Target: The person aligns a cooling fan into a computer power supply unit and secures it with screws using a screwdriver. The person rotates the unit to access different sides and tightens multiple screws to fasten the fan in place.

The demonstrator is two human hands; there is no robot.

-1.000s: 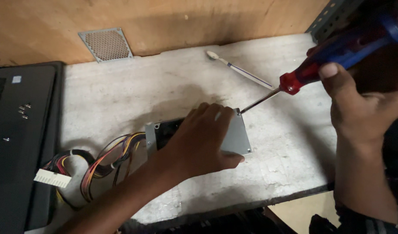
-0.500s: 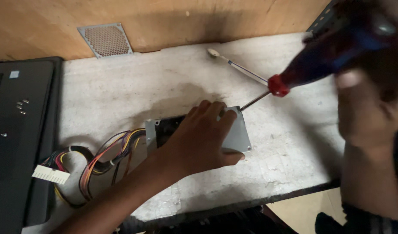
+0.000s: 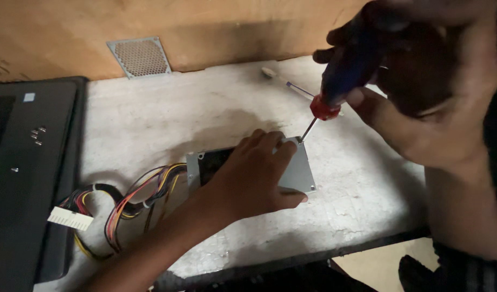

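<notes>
The right hand (image 3: 421, 103) has swung its screwdriver (image 3: 343, 70) steeper since a moment ago. A bundle of coloured wires (image 3: 135, 197) trails leftward from a grey metal power supply box (image 3: 299, 173) on the pale counter (image 3: 151, 124). The left hand (image 3: 254, 176) lies spread flat over the box, hiding most of it. The right hand's fist grips the blurred blue-and-red handle, tip at the box's far corner.

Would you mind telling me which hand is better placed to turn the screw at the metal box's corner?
Right. The right hand grips the screwdriver, its tip at the box corner; the left hand lies flat on the box, steadying it.
</notes>
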